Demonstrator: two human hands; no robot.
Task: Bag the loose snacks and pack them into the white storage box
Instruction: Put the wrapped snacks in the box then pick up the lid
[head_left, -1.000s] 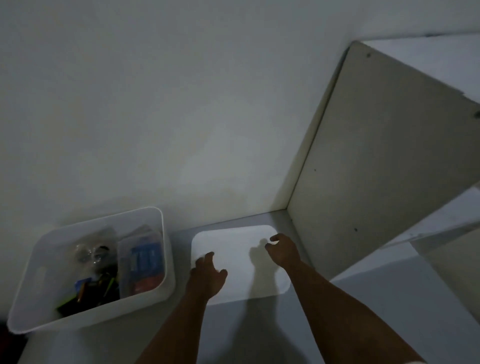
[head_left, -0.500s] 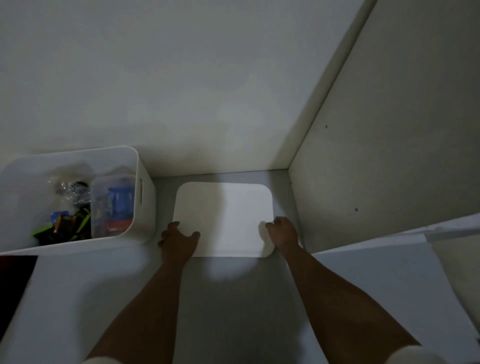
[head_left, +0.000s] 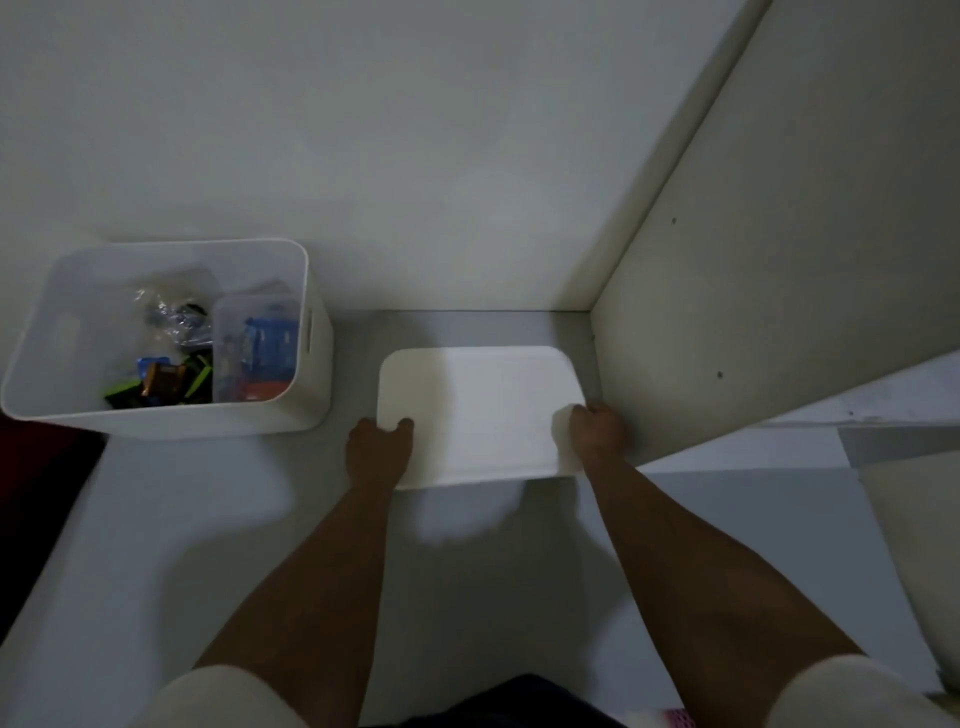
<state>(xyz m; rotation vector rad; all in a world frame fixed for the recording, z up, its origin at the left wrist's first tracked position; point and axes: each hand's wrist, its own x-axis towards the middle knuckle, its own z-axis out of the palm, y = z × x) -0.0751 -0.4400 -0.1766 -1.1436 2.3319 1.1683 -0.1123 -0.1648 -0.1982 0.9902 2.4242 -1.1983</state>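
The white storage box (head_left: 311, 374) stands open at the left on the white surface. Inside it lie bagged snacks (head_left: 166, 384) in dark, green and blue wrappers, a crinkled clear bag (head_left: 174, 314) and a clear tub (head_left: 257, 348) with blue and red packs. To its right a flat white lid (head_left: 478, 410) is held off the surface by both hands. My left hand (head_left: 379, 449) grips its near left edge, thumb on top. My right hand (head_left: 597, 434) grips its near right edge with curled fingers.
A white wall rises behind the box and lid. A cream cabinet panel (head_left: 779, 260) stands close to the right of the lid. A dark red area (head_left: 36, 483) lies past the surface's left edge.
Both hands slid from the top of the lid to its near edges and took hold of it. The view tilted down, and the lid's near edge now casts a shadow below.
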